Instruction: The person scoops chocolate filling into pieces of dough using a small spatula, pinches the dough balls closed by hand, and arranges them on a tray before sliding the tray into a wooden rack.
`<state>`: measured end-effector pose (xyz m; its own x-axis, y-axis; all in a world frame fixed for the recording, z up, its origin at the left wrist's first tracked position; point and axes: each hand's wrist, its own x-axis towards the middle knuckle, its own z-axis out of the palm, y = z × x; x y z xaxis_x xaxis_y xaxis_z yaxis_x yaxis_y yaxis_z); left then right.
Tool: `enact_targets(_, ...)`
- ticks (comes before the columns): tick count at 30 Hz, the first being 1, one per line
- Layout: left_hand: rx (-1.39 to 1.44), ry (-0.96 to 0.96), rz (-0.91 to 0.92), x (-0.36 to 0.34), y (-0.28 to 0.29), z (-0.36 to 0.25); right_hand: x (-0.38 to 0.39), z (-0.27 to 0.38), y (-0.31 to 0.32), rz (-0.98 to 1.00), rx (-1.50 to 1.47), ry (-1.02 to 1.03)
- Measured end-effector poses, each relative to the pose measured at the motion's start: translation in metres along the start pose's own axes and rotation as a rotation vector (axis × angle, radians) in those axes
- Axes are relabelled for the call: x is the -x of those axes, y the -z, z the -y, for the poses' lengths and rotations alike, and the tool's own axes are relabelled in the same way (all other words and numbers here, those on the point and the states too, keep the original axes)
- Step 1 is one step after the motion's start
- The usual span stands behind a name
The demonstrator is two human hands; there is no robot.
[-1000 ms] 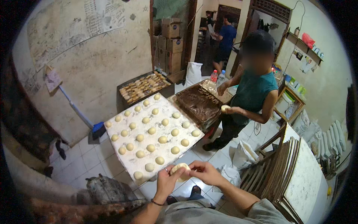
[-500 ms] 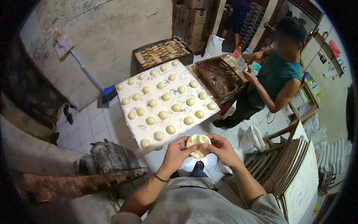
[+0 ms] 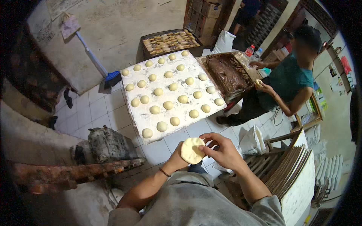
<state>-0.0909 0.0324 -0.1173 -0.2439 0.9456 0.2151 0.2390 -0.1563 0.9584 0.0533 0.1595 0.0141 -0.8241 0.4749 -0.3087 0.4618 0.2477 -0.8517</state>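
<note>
In front of my body a flattened round of dough [image 3: 191,153] lies against my left hand [image 3: 174,159], which cups it from behind and hides most of its own fingers. At the dough's right edge is my right hand [image 3: 225,151], thumb on the face and fingers curled around the rim. The face of the round has shallow dents. Just beyond, a large white floured board [image 3: 175,126] carries several rows of pale dough balls [image 3: 174,121], spaced apart.
Right of the board sits a tray of dark brown filling [image 3: 228,71], beside a co-worker in a green top [image 3: 292,75] holding a small pale piece. Behind the board stands a dark tray of browned pieces [image 3: 171,42]. Stacked boards [image 3: 288,169] lean at right; a blue broom [image 3: 112,76] stands left.
The dough has shifted from between both thumbs onto my left hand. My right hand has moved to its right edge. The co-worker's hands have moved apart and lower.
</note>
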Motion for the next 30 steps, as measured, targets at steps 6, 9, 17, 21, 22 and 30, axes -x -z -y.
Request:
enact_targets(6,0.239,0.183,0.074,0.007,0.016,-0.013,0.023,0.006,-0.003,0.064,0.652,0.504)
enact_targets(9,0.153,0.245,0.149,0.002,0.021,-0.021,0.021,-0.011,-0.009,0.163,0.778,0.500)
enact_targets(17,0.239,0.350,0.201,-0.015,0.018,-0.023,0.008,-0.019,0.007,0.187,0.737,0.494)
enact_targets(21,0.210,0.447,0.155,-0.033,0.017,-0.025,-0.006,-0.031,0.015,0.195,0.649,0.386)
enact_targets(22,0.151,0.393,0.145,-0.034,0.015,-0.010,-0.013,-0.036,0.018,0.213,0.685,0.442)
enact_targets(30,0.184,0.370,-0.017,-0.096,-0.003,0.044,-0.076,-0.056,0.081,0.239,0.535,0.496)
